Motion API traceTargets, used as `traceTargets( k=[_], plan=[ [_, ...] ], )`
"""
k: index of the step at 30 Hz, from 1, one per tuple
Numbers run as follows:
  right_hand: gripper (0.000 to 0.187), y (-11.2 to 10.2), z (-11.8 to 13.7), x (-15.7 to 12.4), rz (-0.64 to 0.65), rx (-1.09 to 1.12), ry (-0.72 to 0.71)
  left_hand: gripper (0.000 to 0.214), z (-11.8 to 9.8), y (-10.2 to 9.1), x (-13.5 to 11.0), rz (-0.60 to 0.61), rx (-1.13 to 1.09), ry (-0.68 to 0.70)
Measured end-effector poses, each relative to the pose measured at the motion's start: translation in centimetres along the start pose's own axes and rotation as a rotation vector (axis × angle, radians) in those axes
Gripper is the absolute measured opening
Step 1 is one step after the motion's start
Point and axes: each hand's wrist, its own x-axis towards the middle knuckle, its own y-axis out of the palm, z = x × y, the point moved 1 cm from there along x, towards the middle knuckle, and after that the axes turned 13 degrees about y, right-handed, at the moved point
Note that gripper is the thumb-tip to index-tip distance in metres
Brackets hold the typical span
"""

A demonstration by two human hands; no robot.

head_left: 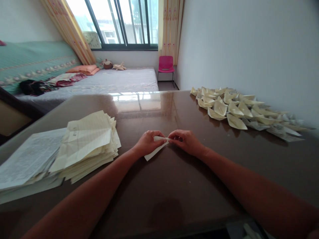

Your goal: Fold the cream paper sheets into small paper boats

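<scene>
Forearms (107,176): they come in from the two near corners and slant inward over the bare front of the desk (139,205), forming a broad V with its tip at the hands.
Folded paper (151,155): a narrow pale piece at the middle of the desk, between the hands, its longer end slanting toward the person and to the left; whether it touches the desktop, I cannot tell.
Left hand (149,142): pinching the paper between thumb and fingers, the thumb lying along it and pointing right.
Right hand (186,142): fingers curled, thumb and fingertips pinching the paper's right end, close to the left thumb.
Fold: likely the step in hand, a small crease being worked at that end.
Next move: it seems to call for keeping the layers lined up in one hand while the other presses the crease.
Paper stack (84,139): loose sheets on the left of the desk, the top one creased, beside printed pages (30,156).
Paper boats (236,109): crowded together at the far right, by the wall.
Bed (129,78): beyond the desk, with a pink chair (166,64) beside it.
</scene>
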Motion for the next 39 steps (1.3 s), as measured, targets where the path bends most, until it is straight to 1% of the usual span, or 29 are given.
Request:
traceTargets(
  k=[6,9,12,14,18,21,26,32,39],
  plan=[
    [0.018,-0.2,0.2,0.0,0.011,0.028,-0.041,0.029,0.1,0.1,0.0,-0.014,0.000,0.024],
    [0.019,-0.3,0.5,0.0,-0.003,-0.014,-0.068,0.030,0.0,0.3,-0.1,-0.038,0.000,0.020],
    [0.020,-0.3,0.7,0.0,0.006,-0.064,-0.095,0.028,-0.5,0.3,-0.2,-0.070,-0.047,0.056],
    [0.020,-0.3,0.7,0.0,0.020,-0.061,-0.090,0.028,-0.7,0.2,-0.2,-0.061,-0.065,0.077],
    [0.021,-0.1,0.7,0.1,0.041,-0.026,-0.045,0.026,-0.9,0.0,-0.4,-0.065,-0.014,0.064],
    [0.023,0.0,0.6,0.2,0.034,-0.044,-0.043,0.024,-0.6,-0.1,-0.5,-0.054,0.011,0.054],
    [0.022,0.2,0.4,0.3,0.056,-0.092,-0.050,0.024,-0.2,0.0,-0.6,-0.020,0.032,0.035],
    [0.024,0.2,0.5,0.2,0.067,-0.124,-0.040,0.024,-0.1,0.1,-0.7,-0.022,0.030,0.041],
    [0.022,0.2,0.3,0.3,0.053,-0.142,-0.033,0.024,0.3,0.1,-0.5,-0.030,0.024,0.040]
  ],
)
